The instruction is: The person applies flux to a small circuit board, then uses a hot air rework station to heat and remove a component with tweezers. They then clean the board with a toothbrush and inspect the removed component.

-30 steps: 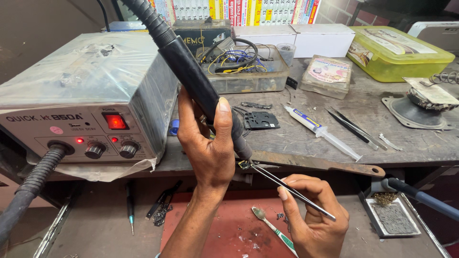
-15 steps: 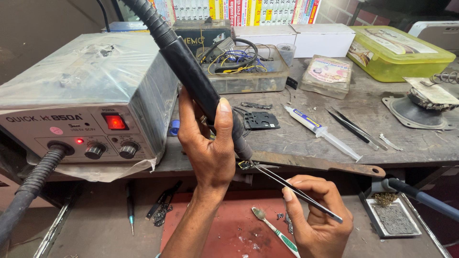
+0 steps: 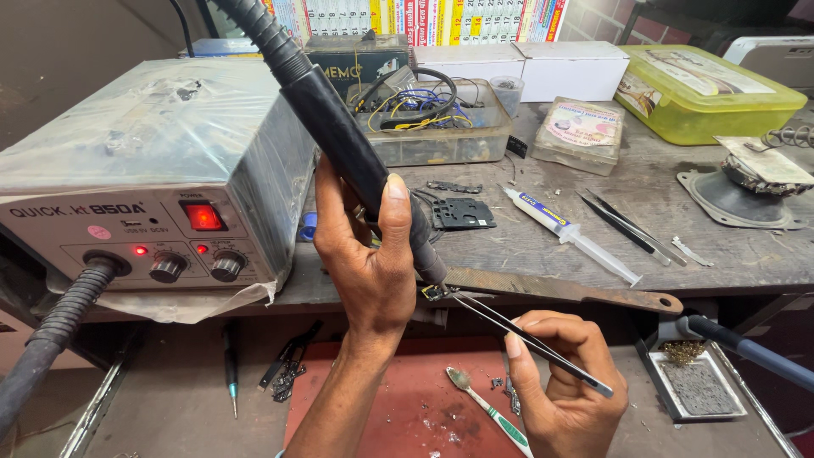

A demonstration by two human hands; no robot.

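My left hand is wrapped around the black handle of a hot-air tool, whose ribbed hose runs up to the top left. Its nozzle points down at a small chip at the bench edge. My right hand holds thin metal tweezers; their tips pinch the small chip just below the nozzle. Both hands are in front of the bench edge, above a red mat.
A grey rework station with a lit red switch stands at left. A syringe, spare tweezers, a black plate, a box of wires and a yellow-green box lie on the bench. A toothbrush rests on the mat.
My right hand has shifted slightly to the right and down with the tweezers. My left hand and the hot-air tool have stayed in place.
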